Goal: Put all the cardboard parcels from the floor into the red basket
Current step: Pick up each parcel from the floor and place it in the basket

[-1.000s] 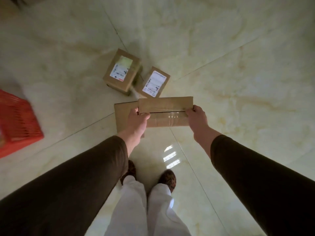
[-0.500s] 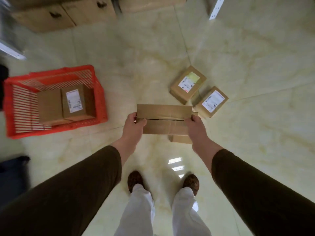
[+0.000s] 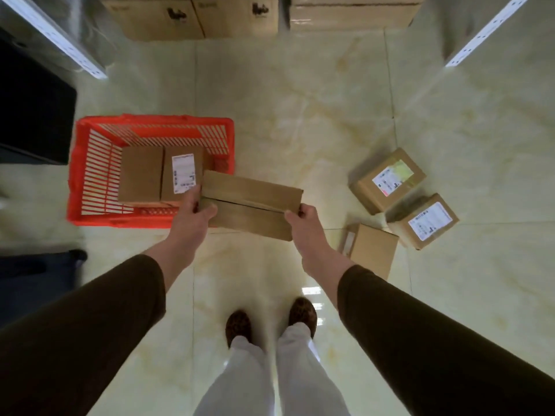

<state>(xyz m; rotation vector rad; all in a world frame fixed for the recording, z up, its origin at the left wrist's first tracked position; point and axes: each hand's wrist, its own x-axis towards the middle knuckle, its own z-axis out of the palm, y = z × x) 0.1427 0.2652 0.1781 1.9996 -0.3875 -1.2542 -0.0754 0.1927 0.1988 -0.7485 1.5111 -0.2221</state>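
Note:
I hold a long flat cardboard parcel [image 3: 250, 205] in the air, my left hand [image 3: 192, 213] gripping its left end and my right hand [image 3: 303, 225] its right end. Its left end hangs over the near right corner of the red basket [image 3: 90, 172], which stands on the floor to the left. Two parcels lie side by side in the basket, a plain one [image 3: 139, 174] and a labelled one [image 3: 181, 174]. On the floor to the right lie three more parcels: two with white labels [image 3: 387, 180] [image 3: 423, 225] and a plain one [image 3: 371, 250] nearest my feet.
Large cardboard cartons [image 3: 195, 16] stand along the far wall. Metal shelf uprights [image 3: 57, 40] [image 3: 483, 31] flank them left and right. A dark object [image 3: 33, 106] sits at the far left, another dark shape [image 3: 36, 277] lower left. My feet [image 3: 270, 322] stand on glossy tile.
I have turned left and carried the held parcel toward the red basket; its left end now overlaps the basket's corner. The floor parcels have shifted to the right of view.

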